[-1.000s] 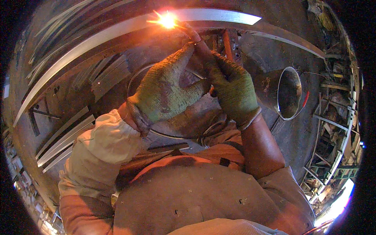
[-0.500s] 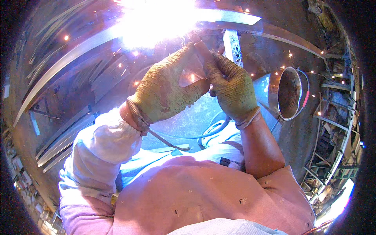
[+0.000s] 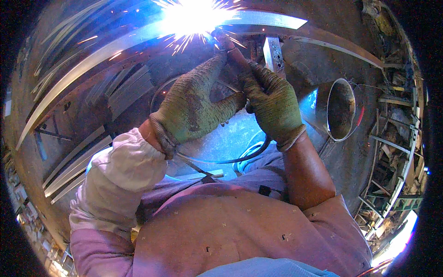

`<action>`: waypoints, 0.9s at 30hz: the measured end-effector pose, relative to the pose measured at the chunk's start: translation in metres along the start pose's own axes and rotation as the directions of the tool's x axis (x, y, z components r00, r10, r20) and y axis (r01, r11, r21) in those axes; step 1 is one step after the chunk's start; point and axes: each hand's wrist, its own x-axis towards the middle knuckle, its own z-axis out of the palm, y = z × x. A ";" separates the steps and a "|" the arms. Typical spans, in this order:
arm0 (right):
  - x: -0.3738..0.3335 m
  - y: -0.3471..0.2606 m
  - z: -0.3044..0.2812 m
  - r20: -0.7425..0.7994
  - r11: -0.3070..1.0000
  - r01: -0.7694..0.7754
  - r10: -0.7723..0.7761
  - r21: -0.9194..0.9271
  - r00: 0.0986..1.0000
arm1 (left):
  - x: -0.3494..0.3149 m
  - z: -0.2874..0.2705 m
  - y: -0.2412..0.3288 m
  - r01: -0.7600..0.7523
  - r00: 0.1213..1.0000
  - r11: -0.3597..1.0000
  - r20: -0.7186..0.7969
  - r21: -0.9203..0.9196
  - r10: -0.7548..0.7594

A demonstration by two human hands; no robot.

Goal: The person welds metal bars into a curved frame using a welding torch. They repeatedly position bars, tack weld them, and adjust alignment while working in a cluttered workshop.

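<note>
A gloved fist, my right hand [image 3: 277, 108], is closed around the handle of a welding torch [image 3: 236, 57]. The torch's tip points up and left toward a white-blue welding arc [image 3: 196, 17] on a long, flat metal bar [image 3: 272, 19]. The glare hides the spot where the tip meets the metal. My left hand [image 3: 187, 108], also in a worn yellow-green glove, has its fingers stretched out, with their ends against the torch's front part. Its thumb stands apart from the fingers and reaches to my right hand.
Below the bar stands a square metal tube [image 3: 273, 54]. A metal bucket [image 3: 341, 110] lies on its side at right, by a ladder-like metal frame [image 3: 392, 144]. A dark cable [image 3: 249, 158] curves below my hands. Metal strips [image 3: 78, 161] lie at left. Sparks fly around the arc.
The arc's glare has shrunk, and the surroundings look darker. Sparks now fan out close around the arc rather than scattering widely. Both hands and the torch have hardly moved.
</note>
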 end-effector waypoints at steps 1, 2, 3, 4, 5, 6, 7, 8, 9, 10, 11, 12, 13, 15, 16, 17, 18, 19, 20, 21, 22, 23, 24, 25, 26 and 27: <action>0.000 0.001 0.000 -0.009 0.999 0.038 -0.038 -0.024 0.999 | 0.000 0.000 0.000 0.019 1.000 0.999 -0.001 -0.033 -0.019; 0.001 0.002 -0.001 -0.019 0.996 0.075 -0.076 -0.048 0.997 | 0.000 0.001 -0.001 -0.007 1.000 1.000 -0.019 -0.007 0.007; 0.001 0.002 -0.001 -0.020 0.997 0.061 -0.062 -0.055 0.998 | -0.001 0.003 -0.003 -0.032 0.999 0.999 -0.038 0.020 0.032; 0.001 0.001 0.000 -0.021 0.997 0.046 -0.047 -0.062 0.999 | -0.001 0.004 -0.004 -0.056 0.997 0.997 -0.056 0.048 0.058; 0.002 0.001 0.000 -0.021 0.997 0.031 -0.033 -0.069 0.999 | -0.001 0.003 -0.004 -0.060 0.996 0.994 -0.056 0.090 0.065; 0.002 0.004 -0.001 -0.020 0.997 0.057 -0.058 -0.058 0.998 | -0.001 0.002 -0.001 -0.064 0.996 0.989 -0.055 0.130 0.072; 0.002 0.006 -0.001 -0.020 0.997 0.064 -0.065 -0.040 0.998 | 0.000 0.002 -0.002 -0.056 0.997 0.994 -0.043 0.090 0.060; 0.001 0.008 -0.001 -0.020 0.997 0.071 -0.071 -0.021 0.997 | 0.001 0.003 -0.002 -0.046 0.998 0.998 -0.030 0.050 0.048; 0.002 0.010 0.000 -0.023 0.998 0.059 -0.059 0.009 0.998 | 0.004 0.004 -0.004 -0.019 1.000 0.998 -0.002 -0.068 0.019; 0.002 0.011 0.000 -0.030 0.999 0.054 -0.053 0.009 0.998 | 0.002 -0.002 0.001 -0.103 0.994 0.959 -0.010 0.264 0.110; 0.002 0.013 0.000 -0.036 0.999 0.048 -0.048 0.010 0.998 | 0.003 -0.001 0.000 -0.129 0.991 0.960 -0.008 0.250 0.136; 0.003 0.014 0.000 -0.040 0.998 0.053 -0.053 -0.018 0.998 | 0.003 -0.001 -0.003 -0.153 0.987 0.959 -0.013 0.240 0.160; 0.003 0.009 0.001 -0.038 0.999 0.030 -0.030 -0.016 0.999 | 0.003 -0.001 -0.005 -0.176 0.983 0.957 -0.017 0.230 0.185; 0.002 0.001 0.002 -0.037 1.000 -0.018 0.018 -0.012 0.999 | 0.000 0.002 -0.008 -0.064 0.997 0.987 -0.031 0.147 0.070; 0.002 0.000 0.001 -0.032 1.000 0.000 0.001 0.017 0.999 | 0.001 0.001 -0.008 -0.093 0.994 0.983 -0.034 0.159 0.100; 0.002 0.000 0.001 -0.035 1.000 0.007 -0.007 0.022 0.999 | 0.002 0.001 -0.008 -0.121 0.991 0.978 -0.036 0.171 0.129; 0.001 0.001 0.001 -0.041 1.000 0.014 -0.013 0.025 0.999 | 0.004 0.002 -0.012 -0.121 0.992 0.988 -0.005 0.100 0.122; 0.000 0.001 0.001 -0.054 1.000 0.011 -0.010 0.004 0.998 | 0.004 0.002 -0.013 -0.118 0.993 0.987 -0.011 0.109 0.120; 0.000 0.002 0.001 -0.067 1.000 0.007 -0.008 -0.017 0.998 | 0.004 0.003 -0.012 -0.115 0.993 0.986 -0.017 0.119 0.118; 0.000 0.003 0.001 -0.072 0.999 0.012 -0.015 -0.036 0.997 | 0.003 0.003 -0.010 -0.111 0.993 0.985 -0.027 0.130 0.115; 0.001 0.004 0.001 -0.076 0.998 0.018 -0.022 -0.055 0.997 | 0.002 0.003 -0.009 -0.106 0.993 0.984 -0.036 0.140 0.113; 0.003 0.008 0.000 -0.075 0.997 0.032 -0.037 -0.069 0.996 | 0.001 0.004 -0.008 -0.064 0.997 0.994 -0.043 0.084 0.068; 0.004 0.009 0.000 -0.072 0.997 0.037 -0.043 -0.073 0.997 | 0.000 0.006 -0.007 -0.021 0.999 0.999 -0.045 0.032 0.022; 0.004 0.010 0.000 -0.068 0.996 0.043 -0.048 -0.078 0.997 | 0.000 0.006 -0.006 -0.012 0.999 1.000 -0.046 0.022 0.013; 0.004 0.008 -0.001 -0.061 0.996 0.040 -0.044 -0.075 0.997 | 0.000 0.006 -0.005 -0.004 0.999 1.000 -0.048 0.012 0.005; 0.004 0.008 0.000 -0.062 0.998 0.036 -0.039 -0.059 0.997 | 0.000 0.007 -0.005 0.003 0.999 1.000 -0.048 -0.001 -0.003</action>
